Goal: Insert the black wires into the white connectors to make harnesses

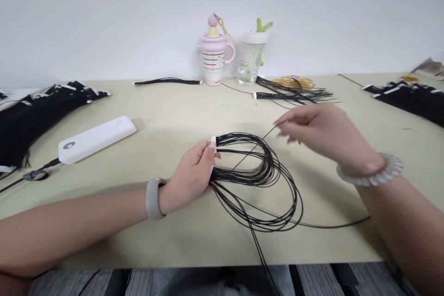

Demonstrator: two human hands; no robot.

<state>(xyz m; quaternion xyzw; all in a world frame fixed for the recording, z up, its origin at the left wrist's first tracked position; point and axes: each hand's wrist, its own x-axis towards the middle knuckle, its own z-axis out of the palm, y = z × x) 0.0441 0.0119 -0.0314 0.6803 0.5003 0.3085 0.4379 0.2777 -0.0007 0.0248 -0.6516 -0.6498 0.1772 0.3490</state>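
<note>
My left hand (194, 171) grips the white connectors (213, 140) of a black wire harness (268, 162), thumb pressed on top. From the connectors the wires bow to the right in loops above the table, and a few loose ones hang over its front edge. Up and to the right, my right hand (310, 129) pinches a single thin black wire (267, 135) between thumb and finger. That wire slants down across the loops toward the lower connector. Its far end is hidden by the hand.
A white power bank (97, 139) with a black cable lies at left, near a pile of black harnesses (45, 111). Along the wall stand a pink-lidded cup (212, 62) and a clear cup (251, 58). Loose wires (294, 95) and another harness pile (412, 99) lie at right.
</note>
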